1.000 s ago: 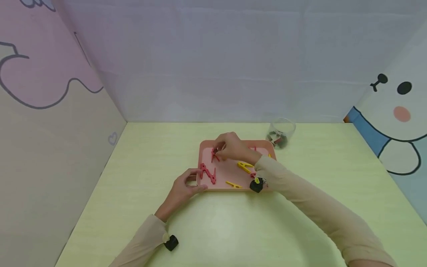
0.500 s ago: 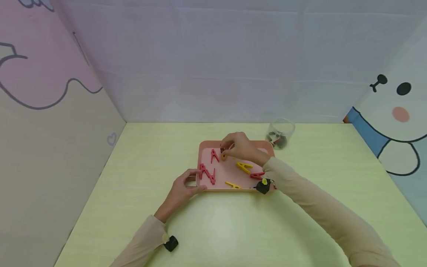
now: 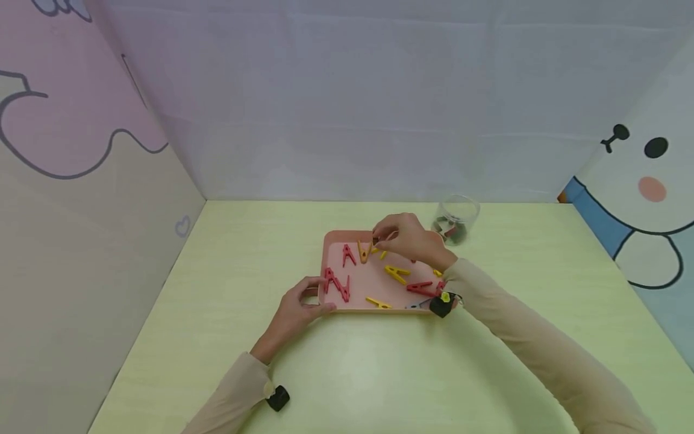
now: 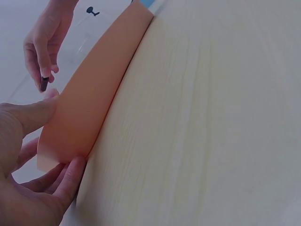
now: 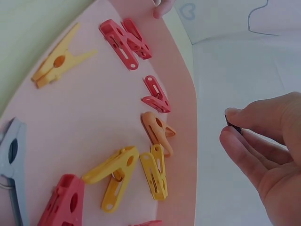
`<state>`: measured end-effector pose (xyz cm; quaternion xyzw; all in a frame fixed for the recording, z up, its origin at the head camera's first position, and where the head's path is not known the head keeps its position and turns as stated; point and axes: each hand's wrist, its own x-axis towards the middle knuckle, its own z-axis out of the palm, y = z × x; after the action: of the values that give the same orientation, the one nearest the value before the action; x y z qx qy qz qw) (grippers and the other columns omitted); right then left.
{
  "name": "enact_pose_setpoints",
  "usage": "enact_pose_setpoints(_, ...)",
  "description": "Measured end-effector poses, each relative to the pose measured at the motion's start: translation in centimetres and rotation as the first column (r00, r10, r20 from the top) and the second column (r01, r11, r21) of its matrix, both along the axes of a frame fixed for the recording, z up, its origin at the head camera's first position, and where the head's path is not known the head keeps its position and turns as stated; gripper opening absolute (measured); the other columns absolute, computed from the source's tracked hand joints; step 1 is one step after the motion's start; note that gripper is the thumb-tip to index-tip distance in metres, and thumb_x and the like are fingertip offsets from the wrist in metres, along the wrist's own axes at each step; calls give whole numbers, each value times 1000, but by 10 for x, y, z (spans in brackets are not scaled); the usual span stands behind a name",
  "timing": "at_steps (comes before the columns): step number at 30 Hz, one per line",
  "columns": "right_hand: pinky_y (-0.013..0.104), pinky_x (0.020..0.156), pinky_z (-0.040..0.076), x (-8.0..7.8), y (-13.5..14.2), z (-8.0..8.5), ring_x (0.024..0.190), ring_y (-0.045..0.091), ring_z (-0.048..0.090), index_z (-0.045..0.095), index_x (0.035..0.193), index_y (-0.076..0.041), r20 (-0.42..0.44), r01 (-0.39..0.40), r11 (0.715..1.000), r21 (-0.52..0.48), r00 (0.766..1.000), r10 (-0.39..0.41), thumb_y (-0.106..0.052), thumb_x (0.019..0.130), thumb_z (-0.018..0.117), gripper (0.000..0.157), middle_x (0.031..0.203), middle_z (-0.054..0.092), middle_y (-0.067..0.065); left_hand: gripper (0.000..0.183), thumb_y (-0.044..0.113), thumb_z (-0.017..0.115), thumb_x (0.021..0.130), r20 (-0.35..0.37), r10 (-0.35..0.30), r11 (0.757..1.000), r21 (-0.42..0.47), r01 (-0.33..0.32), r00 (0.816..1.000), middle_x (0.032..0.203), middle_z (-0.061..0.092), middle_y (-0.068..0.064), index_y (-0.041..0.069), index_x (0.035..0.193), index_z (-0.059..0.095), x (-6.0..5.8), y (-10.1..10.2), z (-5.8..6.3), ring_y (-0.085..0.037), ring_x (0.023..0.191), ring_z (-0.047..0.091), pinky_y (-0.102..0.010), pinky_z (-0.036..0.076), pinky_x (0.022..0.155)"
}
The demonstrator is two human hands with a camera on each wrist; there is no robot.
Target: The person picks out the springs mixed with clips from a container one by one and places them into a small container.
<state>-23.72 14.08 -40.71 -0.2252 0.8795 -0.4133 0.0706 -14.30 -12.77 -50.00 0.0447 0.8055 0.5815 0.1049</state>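
Observation:
My left hand [image 3: 295, 307] grips the left end of a pink tray [image 3: 338, 235], thumb on the near side and fingers at the left end. My right hand [image 3: 409, 240] hovers over the tray's back part. Between its thumb and fingertips it pinches a small dark piece [image 5: 233, 123], also visible as a dark piece [image 4: 44, 84] in the left wrist view; its kind is unclear. Spread over the tray lie several clothespins: red [image 3: 348, 255], orange [image 5: 149, 121], yellow [image 3: 397, 273] and grey [image 5: 14, 155]. The orange one lies beside a red and a yellow one along the back wall.
Behind the tray's back right corner stands a clear round jar [image 3: 458, 220] with dark and reddish pieces in its bottom. The pale table [image 3: 347, 374] meets a white back wall [image 3: 347, 120], with printed side walls at left and right.
The right hand has moved right along the tray's back, still pinching the dark piece. The red, then the orange clothespin have come into view behind it. The left hand has stayed on the tray.

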Motion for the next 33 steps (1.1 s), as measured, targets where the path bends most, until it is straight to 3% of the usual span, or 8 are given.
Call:
enact_pose_setpoints(13,33,74,57,-5,19,0,83,19,65,71,97,-4,-76,14,1000,-17,997,-15,-2,82,72,15,96,68,9,50,24,81,76,-3,2,1000,4,-2,1000,126,54,4,21,122,60,0,-2,-3,-19,111,53,-30,55,81)
enact_pose_setpoints(22,37,75,57,-6,39,14,84,22,63,71,97,-2,-89,45,998,-45,995,-49,-4,80,75,17,100,66,11,51,25,80,77,-2,-8,1000,17,8,1000,129,52,3,20,124,59,0,-2,-2,-20,113,52,-30,54,83)
enact_pose_setpoints(26,38,76,57,-7,44,17,84,22,63,71,98,0,-123,55,998,-15,991,-57,-2,81,72,17,101,66,12,50,17,77,80,7,-8,1000,10,8,1000,131,52,-5,12,126,58,6,2,16,-25,114,52,-32,54,83)
enact_pose_setpoints(27,38,76,57,-7,45,18,84,22,63,71,99,0,-128,60,998,-8,990,-61,-2,82,72,17,100,66,12,50,16,77,80,11,-8,1000,12,8,1000,131,51,-5,11,126,57,6,2,16,-25,114,52,-33,54,84)
enact_pose_setpoints(29,38,75,57,-8,47,19,83,22,63,71,98,1,-140,61,998,-3,988,-61,-1,82,72,16,99,66,12,50,17,77,80,11,-6,1000,6,6,1000,131,52,-5,12,126,58,6,2,16,-24,114,52,-32,54,83)
enact_pose_setpoints(33,38,74,57,-7,50,24,82,22,64,71,96,1,-156,61,998,6,986,-59,-1,81,72,15,96,67,12,51,25,80,77,-1,-3,1000,15,3,1000,129,52,3,20,124,59,0,-1,-4,-20,113,52,-31,54,83)
